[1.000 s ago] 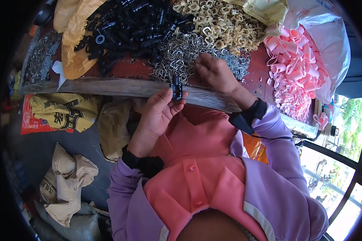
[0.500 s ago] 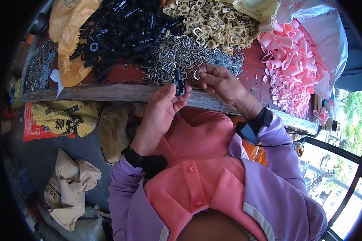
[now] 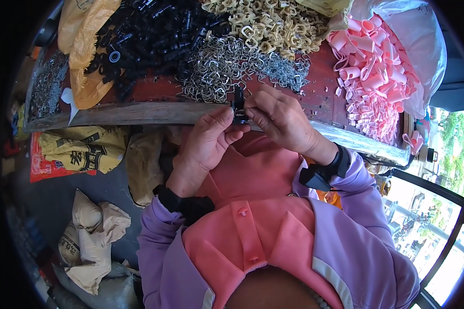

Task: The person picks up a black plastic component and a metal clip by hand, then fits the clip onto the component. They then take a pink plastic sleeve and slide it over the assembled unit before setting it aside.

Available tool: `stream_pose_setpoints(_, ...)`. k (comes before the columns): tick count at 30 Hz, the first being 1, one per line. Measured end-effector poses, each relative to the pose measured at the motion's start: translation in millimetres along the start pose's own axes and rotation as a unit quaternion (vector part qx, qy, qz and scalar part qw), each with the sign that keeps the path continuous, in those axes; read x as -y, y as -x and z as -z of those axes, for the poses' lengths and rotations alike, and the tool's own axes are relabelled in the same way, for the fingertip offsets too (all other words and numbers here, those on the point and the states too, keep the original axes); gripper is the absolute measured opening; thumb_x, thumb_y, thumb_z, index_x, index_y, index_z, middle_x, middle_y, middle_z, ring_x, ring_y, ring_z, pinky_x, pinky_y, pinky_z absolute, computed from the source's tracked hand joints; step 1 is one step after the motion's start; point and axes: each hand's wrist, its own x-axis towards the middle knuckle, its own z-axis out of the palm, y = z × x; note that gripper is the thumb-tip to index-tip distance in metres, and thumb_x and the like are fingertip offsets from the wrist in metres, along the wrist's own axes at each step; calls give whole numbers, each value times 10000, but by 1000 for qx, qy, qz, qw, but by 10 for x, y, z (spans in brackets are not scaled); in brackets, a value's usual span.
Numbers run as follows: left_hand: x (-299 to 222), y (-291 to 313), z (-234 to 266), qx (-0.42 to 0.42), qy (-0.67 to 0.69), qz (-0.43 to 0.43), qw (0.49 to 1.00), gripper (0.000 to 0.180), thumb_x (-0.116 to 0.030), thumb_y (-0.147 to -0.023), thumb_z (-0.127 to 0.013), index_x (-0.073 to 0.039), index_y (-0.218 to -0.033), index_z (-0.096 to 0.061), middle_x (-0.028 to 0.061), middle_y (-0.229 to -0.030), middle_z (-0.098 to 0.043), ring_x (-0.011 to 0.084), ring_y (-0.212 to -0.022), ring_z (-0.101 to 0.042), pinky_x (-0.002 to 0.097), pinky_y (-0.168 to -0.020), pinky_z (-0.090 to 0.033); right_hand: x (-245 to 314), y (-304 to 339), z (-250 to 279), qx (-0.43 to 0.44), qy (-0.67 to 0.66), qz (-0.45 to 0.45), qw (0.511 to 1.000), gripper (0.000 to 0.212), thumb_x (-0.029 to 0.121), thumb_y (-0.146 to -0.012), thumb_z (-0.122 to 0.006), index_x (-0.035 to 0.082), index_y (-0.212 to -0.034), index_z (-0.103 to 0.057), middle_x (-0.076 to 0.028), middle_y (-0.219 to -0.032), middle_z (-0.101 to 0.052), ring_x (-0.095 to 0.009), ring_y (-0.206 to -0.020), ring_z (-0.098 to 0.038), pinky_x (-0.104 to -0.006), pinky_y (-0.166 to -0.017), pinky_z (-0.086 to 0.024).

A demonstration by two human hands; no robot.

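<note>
In the head view, a small black plastic tubular fitting [image 3: 237, 98] is held roughly upright at the front edge of the red tabletop [image 3: 319, 77], before the pile of bent silver metal clips [image 3: 206, 74]. Its lower part is gripped between the thumb and fingers of the left hand [image 3: 209, 133]. The right hand [image 3: 279, 116] is brought against the fitting's right side, its fingers curled closed; whether anything is pinched in them cannot be told, as the fingertips are hidden. Beyond the silver clips, a heap of black plastic fittings [image 3: 162, 38] is spread on the left and a pile of cream plastic rings [image 3: 276, 28] on the right. Pink curled plastic strips [image 3: 374, 72] are heaped farther right, beside a translucent white plastic bag [image 3: 423, 44].
</note>
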Motion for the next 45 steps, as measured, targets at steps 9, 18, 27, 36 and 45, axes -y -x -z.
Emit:
stream_pose_setpoints(9,53,68,-113,-21,-44,-17,999,269,-158,-820,-533,-8,-1043,-524,84,-896,-595,166,-715,-608,203,-589,-501,46,114,-12,-25,174,109,978,141,26,-698,-580,27,-820,-508,-88,-740,-478,-239,-623,-517,-313,-536,-424)
stream_pose_setpoints(18,55,112,-172,-5,-122,-24,992,267,-150,-829,-519,10,-1043,-520,81,-890,-594,154,-742,-599,209,-622,-495,45,216,6,15,-12,-15,1000,132,50,-725,-597,30,-808,-497,-59,-756,-491,-152,-631,-518,-265,-557,-429)
stream_pose_setpoints(27,47,151,-73,-9,-187,18,982,278,-144,-843,-482,25,-1063,-490,119,-893,-587,157,-733,-596,210,-619,-495,-320,103,237,160,-201,-107,961,123,90,-762,-605,38,-827,-514,-16,-690,-505,-88,-652,-503,-244,-564,-415)
stream_pose_setpoints(36,-16,103,-64,-42,-161,18,986,269,-172,-832,-509,4,-1035,-518,102,-899,-591,143,-739,-591,200,-620,-479,-1263,-128,470,-29,396,-131,909,162,163,-740,-588,73,-867,-543,-71,-702,-548,-215,-624,-553,-299,-544,-436)
stream_pose_setpoints(45,-11,62,-2,-61,-119,-1,991,229,-180,-831,-513,-21,-994,-536,92,-886,-598,139,-728,-594,207,-610,-477,-1119,353,811,-99,-222,-364,899,159,164,-781,-559,20,-791,-492,-8,-681,-544,-82,-608,-507,-239,-514,-393)
